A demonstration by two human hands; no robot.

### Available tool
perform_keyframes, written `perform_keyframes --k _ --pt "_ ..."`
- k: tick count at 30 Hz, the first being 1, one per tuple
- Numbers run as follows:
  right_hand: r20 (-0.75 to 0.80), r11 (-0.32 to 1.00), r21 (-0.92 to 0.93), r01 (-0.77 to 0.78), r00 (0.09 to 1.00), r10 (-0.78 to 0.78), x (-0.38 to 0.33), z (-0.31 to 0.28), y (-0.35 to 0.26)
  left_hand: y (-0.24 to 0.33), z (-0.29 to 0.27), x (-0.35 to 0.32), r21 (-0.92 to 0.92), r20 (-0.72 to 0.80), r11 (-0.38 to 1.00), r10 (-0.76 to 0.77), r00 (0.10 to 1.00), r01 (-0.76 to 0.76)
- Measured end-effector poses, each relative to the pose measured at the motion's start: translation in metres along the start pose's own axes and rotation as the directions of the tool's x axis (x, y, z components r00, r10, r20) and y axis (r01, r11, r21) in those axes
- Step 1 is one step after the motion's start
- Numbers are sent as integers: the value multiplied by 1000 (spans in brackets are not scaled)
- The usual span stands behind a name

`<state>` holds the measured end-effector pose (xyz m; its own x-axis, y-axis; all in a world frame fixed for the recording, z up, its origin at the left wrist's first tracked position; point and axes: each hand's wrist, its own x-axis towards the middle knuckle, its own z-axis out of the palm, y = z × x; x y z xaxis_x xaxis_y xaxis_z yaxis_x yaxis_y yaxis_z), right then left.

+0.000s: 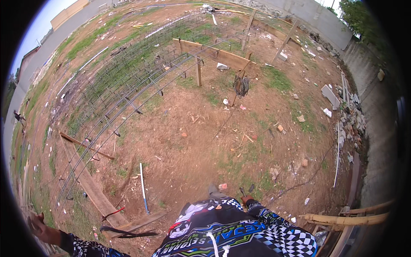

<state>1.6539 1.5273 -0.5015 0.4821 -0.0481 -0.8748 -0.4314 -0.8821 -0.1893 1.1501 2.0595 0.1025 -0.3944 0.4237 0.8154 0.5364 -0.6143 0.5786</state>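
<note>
Pretty clearly an outdoor building site. There's a long rebar cage over patchy dirt, a wooden board by its far end, and rubble well off to its right.

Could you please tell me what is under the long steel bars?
Under the steel bars, brown soil and a raised wooden board can be seen through the gaps. Whatever lies directly beneath each bar is covered.

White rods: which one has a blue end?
The front rod, left of the shirt: its lower end is blue, while the wall-side rod and far-left rod look whitish throughout.
</note>
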Motion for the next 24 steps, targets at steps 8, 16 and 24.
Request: perform_keyframes --k 8,16,24 --pt "51 966 115 230 970 -237 10 -56 -120 57 189 -386 36 846 583 -450 285 812" --pt "-386 799 -199 567 705 -596 34 -64 -200 56 263 -543 361 865 315 -466 -188 878" --pt "-605 764 106 637 651 -458 52 -150 -352 27 419 -536 407 895 427 -361 -260 807"
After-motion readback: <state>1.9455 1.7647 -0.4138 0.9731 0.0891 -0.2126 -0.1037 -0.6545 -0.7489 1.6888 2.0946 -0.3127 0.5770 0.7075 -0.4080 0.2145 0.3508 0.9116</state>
